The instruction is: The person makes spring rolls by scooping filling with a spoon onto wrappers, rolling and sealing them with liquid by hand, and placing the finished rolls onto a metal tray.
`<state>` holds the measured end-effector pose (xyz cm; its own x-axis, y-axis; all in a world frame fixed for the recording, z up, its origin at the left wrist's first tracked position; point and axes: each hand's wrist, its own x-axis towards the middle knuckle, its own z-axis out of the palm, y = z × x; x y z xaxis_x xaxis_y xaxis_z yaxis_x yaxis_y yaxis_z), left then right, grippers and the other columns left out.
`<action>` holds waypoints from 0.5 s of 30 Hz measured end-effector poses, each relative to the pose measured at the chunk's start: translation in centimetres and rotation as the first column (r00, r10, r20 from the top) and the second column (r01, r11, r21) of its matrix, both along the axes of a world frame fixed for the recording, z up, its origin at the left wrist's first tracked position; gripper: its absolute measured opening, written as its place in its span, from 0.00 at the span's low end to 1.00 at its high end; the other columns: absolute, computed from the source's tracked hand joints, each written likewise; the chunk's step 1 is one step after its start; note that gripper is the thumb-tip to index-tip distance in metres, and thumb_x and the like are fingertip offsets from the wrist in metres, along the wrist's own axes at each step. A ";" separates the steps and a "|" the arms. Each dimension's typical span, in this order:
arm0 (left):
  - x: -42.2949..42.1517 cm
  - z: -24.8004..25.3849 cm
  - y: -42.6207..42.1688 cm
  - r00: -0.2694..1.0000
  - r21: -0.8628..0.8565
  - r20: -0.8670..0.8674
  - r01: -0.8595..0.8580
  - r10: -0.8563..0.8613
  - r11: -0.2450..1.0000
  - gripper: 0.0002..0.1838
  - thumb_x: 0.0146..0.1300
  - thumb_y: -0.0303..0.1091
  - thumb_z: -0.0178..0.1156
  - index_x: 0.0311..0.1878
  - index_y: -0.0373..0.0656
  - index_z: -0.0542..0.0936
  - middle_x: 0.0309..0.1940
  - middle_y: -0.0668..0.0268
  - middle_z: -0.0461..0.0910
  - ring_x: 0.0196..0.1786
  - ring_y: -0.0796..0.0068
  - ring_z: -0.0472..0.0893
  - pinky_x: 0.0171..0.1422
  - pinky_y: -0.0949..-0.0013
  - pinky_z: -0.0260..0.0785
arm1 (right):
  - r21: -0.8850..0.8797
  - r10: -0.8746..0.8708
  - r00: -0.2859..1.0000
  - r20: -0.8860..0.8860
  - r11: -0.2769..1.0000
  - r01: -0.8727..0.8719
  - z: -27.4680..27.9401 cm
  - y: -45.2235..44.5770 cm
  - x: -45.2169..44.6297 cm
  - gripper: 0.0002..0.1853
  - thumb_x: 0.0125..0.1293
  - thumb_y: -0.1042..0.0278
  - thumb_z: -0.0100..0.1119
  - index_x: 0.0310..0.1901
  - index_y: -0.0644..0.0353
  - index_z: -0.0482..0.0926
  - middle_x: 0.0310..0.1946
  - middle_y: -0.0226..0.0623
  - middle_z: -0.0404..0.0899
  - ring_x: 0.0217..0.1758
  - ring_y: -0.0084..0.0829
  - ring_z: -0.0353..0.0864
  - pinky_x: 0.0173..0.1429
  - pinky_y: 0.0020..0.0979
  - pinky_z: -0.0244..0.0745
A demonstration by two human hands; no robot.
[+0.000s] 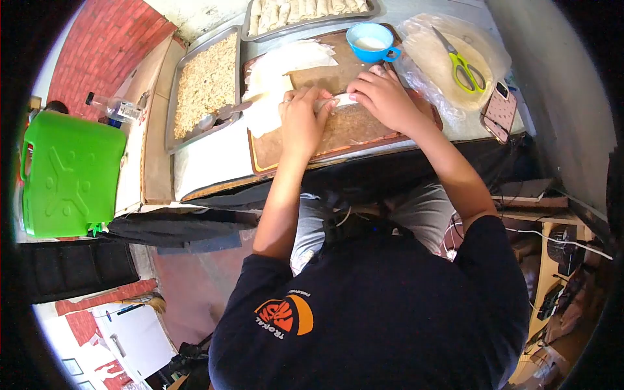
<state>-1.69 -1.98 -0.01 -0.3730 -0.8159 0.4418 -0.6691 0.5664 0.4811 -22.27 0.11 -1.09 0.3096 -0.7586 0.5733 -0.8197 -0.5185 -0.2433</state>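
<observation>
Both hands are busy on a thin, pale, rolled-up wrapper (344,101) lying on the brown rectangular board (354,125). The left hand (302,119) has thumb and fingers closed on one end, the right hand (382,96) is pinched on the other. A round blue plastic cup (365,56) (something whitish inside) sits just beyond the right hand, and green-handled scissors (463,70) lie further right.

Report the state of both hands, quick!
Left hand: closed, holding one end of the white roll.
Right hand: closed, holding its other end.
</observation>
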 end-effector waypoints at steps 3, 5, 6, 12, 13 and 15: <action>-0.2 -0.3 -0.4 0.998 -0.094 0.016 -0.053 0.055 0.994 0.09 0.59 0.39 0.68 0.39 0.47 0.84 0.38 0.62 0.82 0.49 0.53 0.76 0.54 0.53 0.63 | -0.026 -0.028 1.000 0.011 0.999 0.029 -0.1 -0.2 0.3 0.05 0.64 0.66 0.60 0.40 0.55 0.80 0.39 0.33 0.76 0.49 0.40 0.72 0.54 0.39 0.65; -0.2 -0.5 -0.9 0.999 -0.091 0.027 -0.032 0.035 0.995 0.09 0.60 0.40 0.67 0.38 0.46 0.84 0.38 0.61 0.82 0.49 0.53 0.76 0.54 0.53 0.64 | -0.008 -0.041 0.998 -0.046 0.999 0.041 0.4 -0.1 0.3 0.05 0.64 0.66 0.60 0.39 0.55 0.81 0.38 0.33 0.76 0.49 0.39 0.73 0.55 0.40 0.65; -0.2 -0.5 -1.1 0.999 -0.090 0.032 -0.023 0.026 0.996 0.09 0.60 0.40 0.67 0.38 0.46 0.84 0.38 0.61 0.82 0.49 0.52 0.76 0.54 0.53 0.64 | -0.019 -0.034 0.999 -0.023 0.999 0.034 0.4 -0.2 0.3 0.06 0.64 0.65 0.60 0.39 0.55 0.81 0.38 0.32 0.76 0.49 0.39 0.73 0.56 0.40 0.65; -0.5 -0.3 -2.8 0.999 -0.010 0.049 -0.020 0.021 1.000 0.10 0.60 0.41 0.67 0.36 0.46 0.83 0.33 0.61 0.82 0.42 0.53 0.79 0.51 0.52 0.65 | -0.025 0.033 0.999 0.013 0.999 -0.033 0.7 -0.4 -0.2 0.07 0.63 0.63 0.63 0.38 0.56 0.83 0.37 0.31 0.77 0.49 0.37 0.73 0.56 0.40 0.66; -0.5 -0.3 -3.2 0.999 -0.046 0.051 -0.009 0.011 0.999 0.09 0.60 0.41 0.67 0.36 0.46 0.83 0.33 0.61 0.82 0.41 0.53 0.79 0.50 0.52 0.65 | -0.026 0.034 0.999 0.005 0.999 -0.033 0.5 -0.6 -0.3 0.08 0.63 0.62 0.63 0.38 0.56 0.83 0.37 0.31 0.77 0.48 0.37 0.74 0.56 0.40 0.66; -0.5 -0.3 -3.7 0.998 -0.119 0.056 0.012 -0.005 0.993 0.09 0.59 0.40 0.67 0.36 0.46 0.82 0.32 0.61 0.83 0.40 0.54 0.80 0.49 0.53 0.66 | -0.031 0.025 1.000 -0.007 0.999 -0.025 0.0 -1.3 -0.4 0.08 0.63 0.61 0.63 0.38 0.55 0.84 0.37 0.31 0.78 0.49 0.38 0.74 0.56 0.40 0.66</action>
<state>-2.18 -5.70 -0.31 -0.4063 -0.7555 0.5140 -0.6877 0.6232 0.3724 -22.69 -1.15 -1.07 0.3321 -0.7326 0.5941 -0.8079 -0.5460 -0.2217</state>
